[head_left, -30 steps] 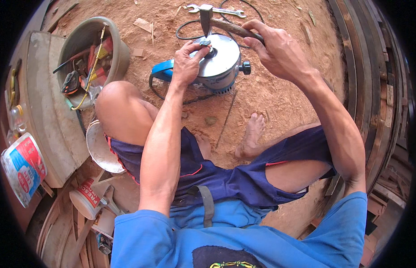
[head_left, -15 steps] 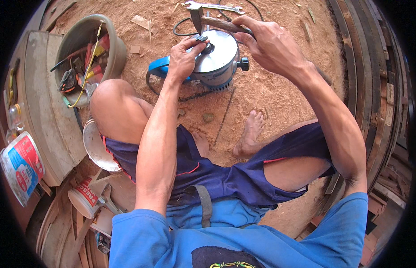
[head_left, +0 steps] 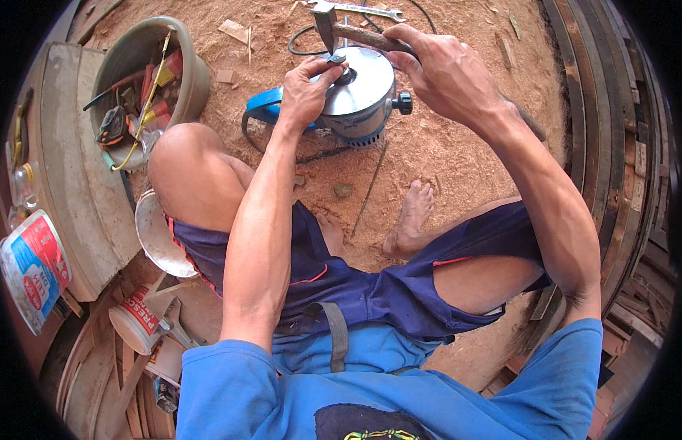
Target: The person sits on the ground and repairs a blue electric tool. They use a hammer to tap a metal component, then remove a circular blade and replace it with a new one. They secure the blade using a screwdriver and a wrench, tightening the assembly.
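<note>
A blue-and-grey router (head_left: 359,121) stands on the sawdust in front of me, its round shiny base plate facing up. My left hand (head_left: 304,95) is closed at the plate's centre, pinching a small dark metal piece (head_left: 336,59) between thumb and fingers; its exact kind I cannot make out. My right hand (head_left: 452,79) grips the wooden handle of a hammer (head_left: 325,28). The hammer's head is just above the small piece, its lower end at or very near it; contact is unclear.
A wrench (head_left: 366,10) and a black cord lie beyond the router. At left stand a grey bucket (head_left: 196,88) of tools, a white pail (head_left: 154,235) and painted tubs (head_left: 34,271). Stacked boards (head_left: 612,132) line the right side. My bare feet (head_left: 410,220) are below the router.
The view has shifted slightly. Both hands, the hammer and the small metal piece keep nearly the same places over the router.
</note>
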Demonstrator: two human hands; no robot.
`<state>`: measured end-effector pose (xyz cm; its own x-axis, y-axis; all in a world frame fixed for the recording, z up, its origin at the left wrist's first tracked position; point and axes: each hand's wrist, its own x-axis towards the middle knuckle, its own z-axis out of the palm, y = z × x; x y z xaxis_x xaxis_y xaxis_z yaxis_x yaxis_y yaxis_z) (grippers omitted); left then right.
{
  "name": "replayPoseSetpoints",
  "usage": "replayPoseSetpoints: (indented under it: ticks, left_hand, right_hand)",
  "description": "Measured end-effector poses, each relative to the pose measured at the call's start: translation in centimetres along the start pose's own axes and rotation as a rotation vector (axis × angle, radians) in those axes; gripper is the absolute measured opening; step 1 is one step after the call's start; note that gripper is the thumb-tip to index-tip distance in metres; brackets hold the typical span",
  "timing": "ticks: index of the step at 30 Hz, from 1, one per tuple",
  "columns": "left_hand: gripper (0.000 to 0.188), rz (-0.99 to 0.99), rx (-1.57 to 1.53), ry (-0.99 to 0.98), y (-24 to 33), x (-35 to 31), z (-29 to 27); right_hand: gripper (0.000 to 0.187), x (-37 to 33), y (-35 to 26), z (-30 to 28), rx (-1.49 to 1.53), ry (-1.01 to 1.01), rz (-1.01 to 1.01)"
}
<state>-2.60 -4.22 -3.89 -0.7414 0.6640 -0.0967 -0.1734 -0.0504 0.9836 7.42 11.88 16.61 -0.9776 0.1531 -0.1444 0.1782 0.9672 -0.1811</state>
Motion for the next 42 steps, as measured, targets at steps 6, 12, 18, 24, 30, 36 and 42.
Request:
replayPoseSetpoints:
  ticks: [6, 12, 18, 24, 30, 36, 42]
  left_hand:
    - [0.026, 0.008, 0.051, 0.012, 0.0, -0.1, 0.0]
    - [0.026, 0.0, 0.008, 0.003, -0.4, 0.2, -0.1]
    - [0.024, -0.003, 0.033, 0.01, -0.3, 0.1, 0.0]
    - [0.024, -0.007, 0.018, 0.011, 0.1, 0.0, 0.0]
    - [0.022, -0.045, -0.029, -0.006, 0.0, 0.0, -0.1]
    - [0.018, -0.067, -0.066, 0.034, 0.5, -0.1, 0.2]
    - [0.022, -0.015, -0.003, 0.007, 0.3, -0.1, 0.1]
  right_hand:
    - [0.03, 0.0, -0.3, 0.2, -0.056, 0.059, -0.062]
    - [0.031, 0.0, -0.4, 0.0, -0.029, 0.004, 0.014]
    - [0.031, 0.0, -0.3, -0.2, -0.041, 0.041, -0.017]
    - [0.032, 0.0, -0.5, -0.2, -0.06, -0.017, 0.003]
    - [0.032, 0.0, -0.6, -0.4, -0.009, 0.0, 0.027]
    - [0.032, 0.0, -0.8, -0.5, -0.065, -0.018, 0.019]
    - [0.031, -0.1, -0.9, -0.5, -0.038, -0.024, 0.042]
